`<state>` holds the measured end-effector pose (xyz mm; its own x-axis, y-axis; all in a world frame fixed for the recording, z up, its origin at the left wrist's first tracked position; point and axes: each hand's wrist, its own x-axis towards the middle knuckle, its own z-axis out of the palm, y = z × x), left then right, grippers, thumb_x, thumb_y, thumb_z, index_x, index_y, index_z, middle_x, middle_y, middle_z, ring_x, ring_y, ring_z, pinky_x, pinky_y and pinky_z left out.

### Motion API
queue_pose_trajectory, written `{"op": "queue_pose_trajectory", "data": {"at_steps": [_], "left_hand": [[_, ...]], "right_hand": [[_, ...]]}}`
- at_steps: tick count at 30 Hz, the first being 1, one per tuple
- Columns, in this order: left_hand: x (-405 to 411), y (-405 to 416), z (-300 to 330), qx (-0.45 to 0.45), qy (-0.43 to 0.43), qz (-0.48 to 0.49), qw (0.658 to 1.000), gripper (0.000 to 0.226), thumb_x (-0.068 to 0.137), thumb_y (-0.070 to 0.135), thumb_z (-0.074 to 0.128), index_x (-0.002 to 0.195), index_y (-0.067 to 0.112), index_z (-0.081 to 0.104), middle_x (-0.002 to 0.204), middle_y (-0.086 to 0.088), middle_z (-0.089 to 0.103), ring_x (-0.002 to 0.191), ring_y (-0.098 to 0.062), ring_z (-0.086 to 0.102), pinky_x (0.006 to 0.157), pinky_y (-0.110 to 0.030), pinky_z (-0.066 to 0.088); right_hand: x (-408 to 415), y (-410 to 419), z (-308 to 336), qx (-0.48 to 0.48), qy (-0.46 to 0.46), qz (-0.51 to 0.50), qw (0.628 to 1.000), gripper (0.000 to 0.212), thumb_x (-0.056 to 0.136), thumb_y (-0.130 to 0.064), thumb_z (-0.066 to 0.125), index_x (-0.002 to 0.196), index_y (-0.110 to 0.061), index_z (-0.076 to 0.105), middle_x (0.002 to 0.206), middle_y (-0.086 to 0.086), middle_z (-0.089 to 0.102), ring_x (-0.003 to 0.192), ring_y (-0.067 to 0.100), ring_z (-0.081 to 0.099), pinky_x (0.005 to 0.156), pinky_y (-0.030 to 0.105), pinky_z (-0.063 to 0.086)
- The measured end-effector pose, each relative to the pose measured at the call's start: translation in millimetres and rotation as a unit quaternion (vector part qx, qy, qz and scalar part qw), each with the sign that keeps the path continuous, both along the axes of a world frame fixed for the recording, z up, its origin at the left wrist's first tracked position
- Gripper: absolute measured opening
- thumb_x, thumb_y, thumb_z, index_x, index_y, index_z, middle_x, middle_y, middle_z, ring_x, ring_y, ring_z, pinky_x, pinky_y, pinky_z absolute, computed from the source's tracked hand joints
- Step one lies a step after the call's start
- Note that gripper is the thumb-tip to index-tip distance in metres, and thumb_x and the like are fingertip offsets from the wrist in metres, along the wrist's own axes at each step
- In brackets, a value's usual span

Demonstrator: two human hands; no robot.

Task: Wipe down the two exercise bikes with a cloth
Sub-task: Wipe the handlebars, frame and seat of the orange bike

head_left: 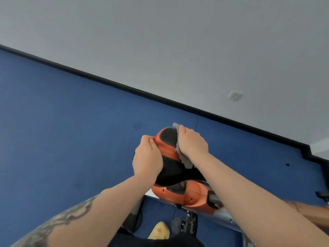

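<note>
Nearest the person, a yellow shoe (160,229) shows on the blue carpet (71,131) beside a dark pedal (188,223) of the exercise bike (185,195), whose orange body sits just under the saddle. Above that, both bare forearms reach forward, the left one tattooed. The left hand (147,157) grips the left edge of the orange and black saddle (170,157), fingers curled over the rim with the thumb on the orange trim. The right hand (192,143) presses a grey cloth (179,150) flat against the saddle's right side, fingers folded down over the cloth, which pokes out beyond the fingertips and hangs below the wrist. Beyond the saddle the carpet runs to a black skirting board (124,87), and on the pale wall (178,41) above sits a white socket (235,95).
</note>
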<state>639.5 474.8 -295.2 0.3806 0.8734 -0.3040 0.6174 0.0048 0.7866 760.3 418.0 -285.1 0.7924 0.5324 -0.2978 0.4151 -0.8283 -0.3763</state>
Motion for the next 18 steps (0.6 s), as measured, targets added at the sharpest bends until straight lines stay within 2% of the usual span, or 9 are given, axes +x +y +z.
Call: {"op": "queue_pose_trajectory", "data": {"at_steps": [4,5,6,9,11,13,15,16,18], "left_hand": [[-3,-4,-2,0.003,0.0,0.005,1.0,0.028,0.102,0.028,0.026,0.098,0.023,0.053,0.088,0.006,0.061,0.087,-0.021,0.059,0.083,-0.045,0.05],[-2,-3,-1,0.003,-0.002,0.006,1.0,0.028,0.102,0.028,0.026,0.098,0.023,0.054,0.087,0.007,0.061,0.087,-0.02,0.059,0.083,-0.045,0.05],[0,-1,-1,0.005,-0.002,0.007,1.0,0.029,0.102,0.029,0.026,0.098,0.022,0.054,0.086,0.007,0.06,0.087,-0.02,0.059,0.082,-0.045,0.051],[1,-1,0,0.011,0.0,0.002,1.0,0.029,0.102,0.029,0.026,0.098,0.018,0.053,0.084,0.008,0.057,0.085,-0.021,0.058,0.083,-0.044,0.05],[-3,-2,-1,0.013,-0.017,0.002,1.0,0.029,0.102,0.03,0.026,0.098,0.019,0.053,0.084,0.008,0.058,0.084,-0.017,0.057,0.083,-0.045,0.05],[-7,-5,0,0.006,-0.028,-0.002,1.0,0.028,0.102,0.03,0.026,0.103,0.023,0.054,0.088,0.008,0.059,0.087,-0.016,0.057,0.083,-0.044,0.05],[-14,-9,-3,-0.008,-0.034,-0.016,0.999,0.027,0.101,0.032,0.026,0.107,0.028,0.052,0.091,0.01,0.059,0.086,-0.012,0.056,0.081,-0.041,0.048],[-19,-12,-7,-0.012,-0.042,-0.023,0.999,0.025,0.101,0.035,0.026,0.105,0.029,0.05,0.092,0.01,0.06,0.083,-0.009,0.055,0.079,-0.039,0.046],[-30,-22,-13,-0.003,-0.058,-0.034,0.998,0.025,0.1,0.047,0.026,0.099,0.034,0.047,0.095,0.01,0.061,0.08,-0.008,0.055,0.074,-0.036,0.042]], "right_hand": [[-22,-14,-6,0.125,-0.069,0.1,0.985,0.042,0.101,-0.047,0.016,0.134,-0.041,0.041,0.132,-0.015,0.048,0.118,0.013,0.047,0.087,0.04,0.045],[-18,-25,-4,0.147,-0.05,0.127,0.98,0.042,0.101,-0.048,0.018,0.138,-0.044,0.037,0.136,-0.018,0.044,0.121,0.009,0.044,0.09,0.04,0.045],[-7,-26,-3,0.157,-0.013,0.138,0.978,0.042,0.102,-0.048,0.018,0.138,-0.042,0.039,0.137,-0.016,0.046,0.122,0.009,0.044,0.093,0.04,0.044],[26,7,-1,0.069,0.141,0.116,0.981,0.042,0.105,-0.035,0.021,0.126,-0.019,0.054,0.129,0.004,0.056,0.119,0.022,0.051,0.1,0.04,0.04],[32,28,4,0.057,0.214,0.094,0.971,0.041,0.105,-0.034,0.028,0.121,-0.014,0.06,0.125,0.005,0.059,0.117,0.023,0.052,0.101,0.038,0.038],[29,36,7,0.052,0.177,0.167,0.969,0.037,0.105,-0.029,0.032,0.106,-0.012,0.065,0.111,0.004,0.062,0.107,0.024,0.055,0.092,0.037,0.039],[22,33,7,0.054,0.082,0.265,0.959,0.036,0.104,-0.02,0.03,0.076,-0.022,0.052,0.085,-0.008,0.056,0.088,0.02,0.05,0.08,0.038,0.037],[18,30,9,0.068,0.059,0.3,0.95,0.036,0.104,-0.021,0.03,0.071,-0.028,0.044,0.08,-0.014,0.05,0.085,0.015,0.046,0.077,0.035,0.035],[18,27,12,0.09,0.058,0.354,0.929,0.032,0.103,-0.032,0.031,0.077,-0.038,0.048,0.088,-0.02,0.052,0.09,0.005,0.047,0.078,0.031,0.037]]}}
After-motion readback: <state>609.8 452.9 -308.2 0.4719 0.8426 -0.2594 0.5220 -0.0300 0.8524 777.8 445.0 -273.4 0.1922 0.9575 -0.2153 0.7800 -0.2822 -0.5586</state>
